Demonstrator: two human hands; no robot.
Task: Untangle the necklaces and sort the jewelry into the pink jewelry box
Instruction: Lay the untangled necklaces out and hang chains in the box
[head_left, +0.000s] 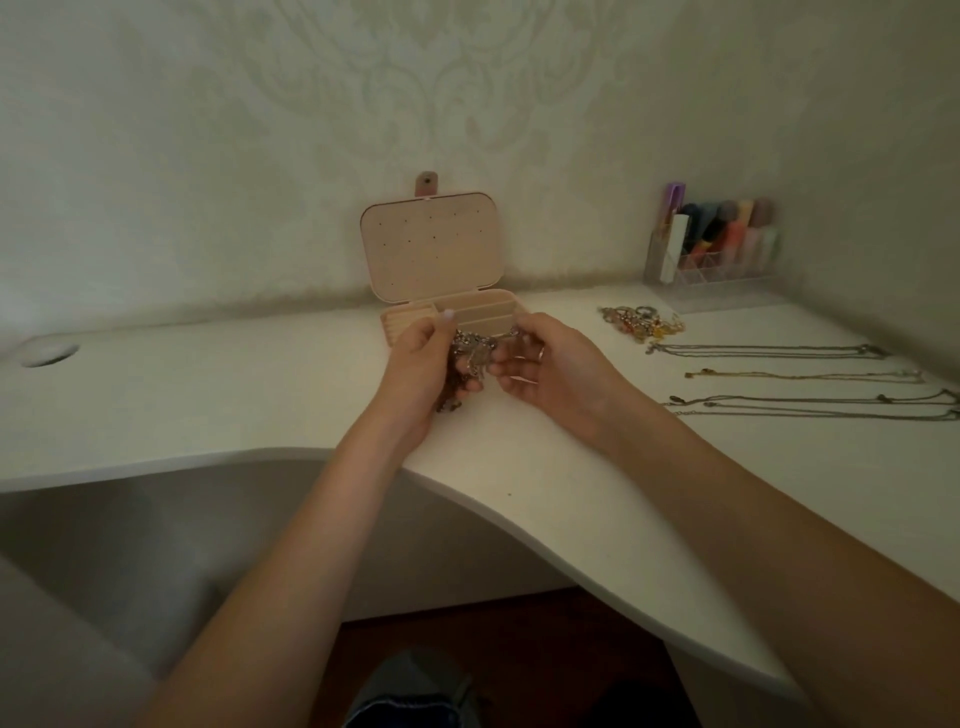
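Note:
A pink jewelry box (470, 306) stands open at the back of the white desk (208, 395), its lid (434, 244) upright against the wall. Just in front of it both my hands hold a tangled clump of chains (470, 358) above the desk. My left hand (421, 369) grips the clump from the left, fingers curled round it. My right hand (545, 364) pinches part of the tangle from the right. Several untangled necklaces (779, 351) lie stretched out in rows on the desk at the right. A small pile of mixed jewelry (639, 319) sits behind them.
A clear organizer (711, 249) with cosmetics stands at the back right by the wall. A round cable hole (49, 355) is in the desk at the far left. The desk's curved front edge runs below my forearms.

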